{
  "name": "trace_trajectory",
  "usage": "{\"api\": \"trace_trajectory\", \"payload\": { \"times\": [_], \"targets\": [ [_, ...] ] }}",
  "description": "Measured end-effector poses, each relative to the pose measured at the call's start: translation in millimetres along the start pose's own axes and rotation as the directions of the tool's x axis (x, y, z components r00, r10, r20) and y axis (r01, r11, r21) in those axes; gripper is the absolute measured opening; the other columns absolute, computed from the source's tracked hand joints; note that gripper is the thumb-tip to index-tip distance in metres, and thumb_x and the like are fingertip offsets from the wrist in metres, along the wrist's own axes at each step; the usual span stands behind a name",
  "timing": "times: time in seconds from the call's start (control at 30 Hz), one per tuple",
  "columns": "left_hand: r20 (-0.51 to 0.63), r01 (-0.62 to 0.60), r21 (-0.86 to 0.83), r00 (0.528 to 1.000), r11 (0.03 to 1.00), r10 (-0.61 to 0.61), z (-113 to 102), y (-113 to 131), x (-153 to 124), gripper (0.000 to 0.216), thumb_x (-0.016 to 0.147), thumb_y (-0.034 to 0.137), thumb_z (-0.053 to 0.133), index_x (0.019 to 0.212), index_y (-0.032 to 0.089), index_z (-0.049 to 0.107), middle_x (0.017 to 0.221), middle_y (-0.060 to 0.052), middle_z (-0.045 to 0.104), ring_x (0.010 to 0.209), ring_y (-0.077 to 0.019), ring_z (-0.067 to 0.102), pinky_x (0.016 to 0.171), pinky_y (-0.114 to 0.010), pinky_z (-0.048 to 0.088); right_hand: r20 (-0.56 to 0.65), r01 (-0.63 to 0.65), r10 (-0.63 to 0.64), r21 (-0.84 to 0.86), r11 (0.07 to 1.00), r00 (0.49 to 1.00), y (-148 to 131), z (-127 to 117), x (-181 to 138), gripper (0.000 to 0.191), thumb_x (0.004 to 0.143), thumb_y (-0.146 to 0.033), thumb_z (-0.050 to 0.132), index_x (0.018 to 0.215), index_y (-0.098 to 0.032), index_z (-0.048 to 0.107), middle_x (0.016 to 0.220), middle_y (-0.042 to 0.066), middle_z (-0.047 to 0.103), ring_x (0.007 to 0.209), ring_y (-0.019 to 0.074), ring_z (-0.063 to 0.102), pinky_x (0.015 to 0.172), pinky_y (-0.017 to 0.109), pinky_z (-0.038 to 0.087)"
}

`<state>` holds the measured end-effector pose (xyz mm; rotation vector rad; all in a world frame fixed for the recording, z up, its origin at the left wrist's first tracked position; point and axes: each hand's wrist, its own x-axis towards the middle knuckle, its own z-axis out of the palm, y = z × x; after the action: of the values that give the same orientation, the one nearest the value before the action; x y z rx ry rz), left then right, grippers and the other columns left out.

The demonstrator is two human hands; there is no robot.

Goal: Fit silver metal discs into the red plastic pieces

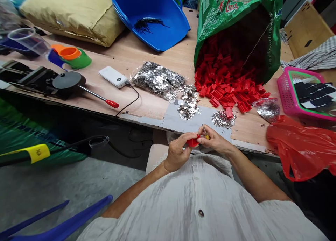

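Note:
My left hand (179, 150) is closed on a small red plastic part (193, 142) in front of my chest, just off the table's edge. My right hand (214, 140) touches the same part with its fingertips. It also grips a thin metal-tipped tool with a yellow end (207, 136), perhaps a small screwdriver. Beyond my hands, a pile of flat silver metal pieces (188, 103) lies on a grey sheet (170, 118). To its right is a heap of smaller metal bits (223, 119). Many red plastic parts (231, 90) spill from a green sack (210, 20).
A clear bag of metal pieces (157, 78) and a white power bank (113, 76) lie left of the piles. Behind stands a blue basin (168, 31). At left is a hand press with a red-tipped lever (112, 103). A pink basket (286, 90) and red plastic bag (301, 146) are right.

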<state>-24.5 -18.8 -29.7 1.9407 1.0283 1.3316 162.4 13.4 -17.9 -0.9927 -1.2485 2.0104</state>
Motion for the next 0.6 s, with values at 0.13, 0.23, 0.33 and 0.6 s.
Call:
{"api": "trace_trajectory", "payload": {
  "times": [0.13,0.23,0.33,0.6],
  "targets": [
    [0.028,0.073,-0.073,0.997,0.995,-0.072,-1,-2,-5,0.035,0.082,0.008,0.065,0.114,0.021,0.064,0.11,-0.007,0.074,0.102,-0.0198,0.071,0.09,-0.032,0.057,0.015,-0.031,0.03,0.123,0.992,0.999,5,0,-8,0.042,0.077,-0.043,0.076,0.095,-0.023,0.043,0.071,-0.009,0.043,0.049,0.0036,0.027,0.046,0.02,0.018],
    [0.069,0.144,-0.233,0.989,0.962,-0.132,-2,-4,-7,0.034,0.08,0.011,0.07,0.112,0.021,0.066,0.112,-0.009,0.074,0.105,-0.0215,0.07,0.091,-0.034,0.057,0.014,-0.061,0.059,0.202,0.978,0.998,12,3,-13,0.045,0.073,-0.039,0.08,0.095,-0.023,0.043,0.065,-0.011,0.04,0.047,0.0037,0.027,0.045,0.02,0.017],
    [0.149,0.261,-0.448,0.965,0.855,-0.216,-2,-7,-7,0.032,0.075,0.017,0.077,0.106,0.019,0.068,0.112,-0.011,0.074,0.104,-0.0243,0.07,0.09,-0.036,0.057,0.012,-0.09,0.089,0.233,0.968,0.996,17,6,-16,0.052,0.066,-0.043,0.083,0.093,-0.023,0.043,0.059,-0.012,0.036,0.045,0.0044,0.026,0.044,0.019,0.019],
    [0.197,0.498,-0.735,0.806,0.46,-0.558,0,-6,5,0.036,0.067,0.021,0.083,0.098,0.019,0.064,0.107,-0.008,0.073,0.093,-0.0216,0.071,0.086,-0.037,0.057,-0.333,-0.042,-0.39,-0.804,0.593,0.859,-6,-48,-7,0.012,0.09,-0.03,0.057,0.095,-0.021,0.064,0.097,0.006,0.066,0.087,0.0196,0.06,0.076,0.032,0.045]
  ]
}}
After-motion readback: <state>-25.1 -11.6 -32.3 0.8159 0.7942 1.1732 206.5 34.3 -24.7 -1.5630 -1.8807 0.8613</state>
